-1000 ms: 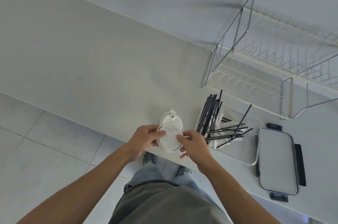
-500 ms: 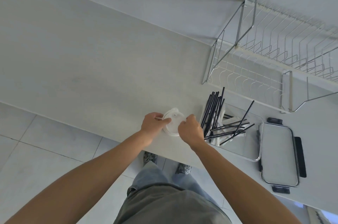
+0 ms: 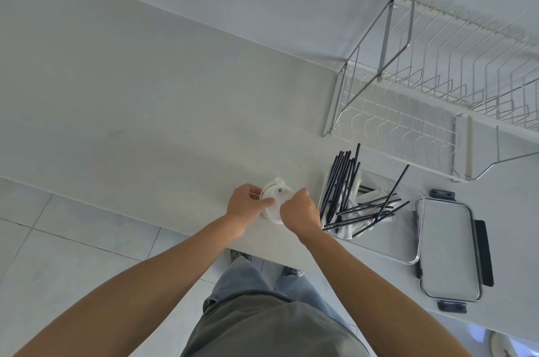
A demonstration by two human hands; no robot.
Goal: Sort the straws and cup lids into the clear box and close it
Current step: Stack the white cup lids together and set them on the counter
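A small stack of white cup lids [image 3: 277, 193] rests near the counter's front edge, gripped from both sides. My left hand [image 3: 248, 206] holds its left rim and my right hand [image 3: 300, 211] closes over its right rim, hiding part of it. Just to the right stands the clear box [image 3: 388, 243], holding several black straws [image 3: 344, 181] and white wrapped straws [image 3: 370, 196]; some black ones lean over its far-left rim. The box's clear cover [image 3: 449, 251] with black latches lies flat right of the box.
A wire dish rack [image 3: 431, 100] stands at the back right against the wall. The white counter [image 3: 145, 111] stretches away to the left. Its front edge runs just below my hands, with tiled floor [image 3: 58, 254] beneath.
The lids were held up between my hands a second ago; both hands have moved forward and down, and the stack now sits on the counter, still gripped.
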